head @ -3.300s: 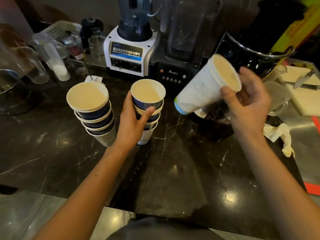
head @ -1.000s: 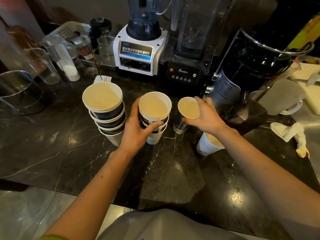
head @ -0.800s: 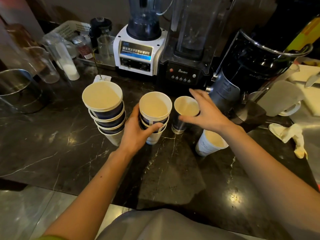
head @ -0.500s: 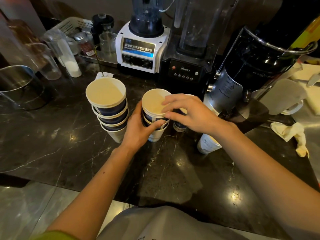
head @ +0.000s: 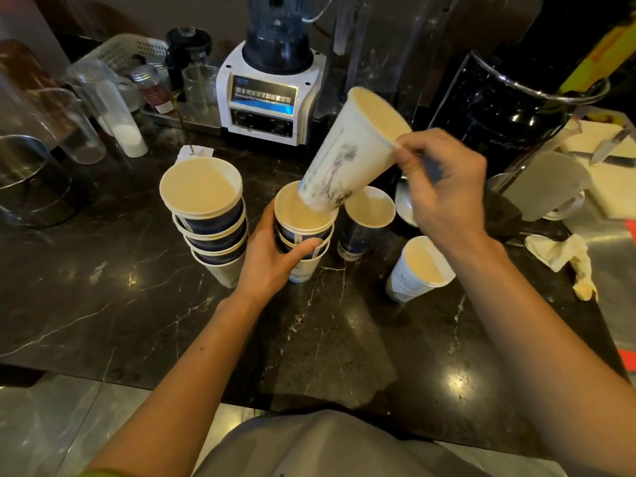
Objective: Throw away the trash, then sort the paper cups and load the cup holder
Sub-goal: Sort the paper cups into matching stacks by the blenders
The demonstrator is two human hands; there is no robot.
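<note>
My left hand (head: pixel 275 256) grips the middle stack of nested paper cups (head: pixel 303 225) standing on the black marble counter (head: pixel 137 304). My right hand (head: pixel 444 187) holds a tall white paper cup (head: pixel 347 156) by its rim, tilted, with its base just inside the mouth of that stack's top cup. A second stack of dark blue and white cups (head: pixel 206 215) stands to the left. A single dark blue cup (head: pixel 364 218) stands right of the middle stack. A single white cup (head: pixel 420 270) stands nearer, to the right.
A white blender (head: pixel 268 94) and a black blender (head: pixel 378 63) stand behind the cups, a large black machine (head: pixel 509 108) at the right. Clear measuring cups (head: pixel 103 108) and a steel pot (head: pixel 20 173) are at the left. A crumpled cloth (head: pixel 564 256) lies right, by a white pitcher (head: pixel 550 187).
My right hand left the dark blue cup standing by the middle stack, reached across it, and now has a tall white cup lifted and tipped into the stack's top. My left hand stayed put.
</note>
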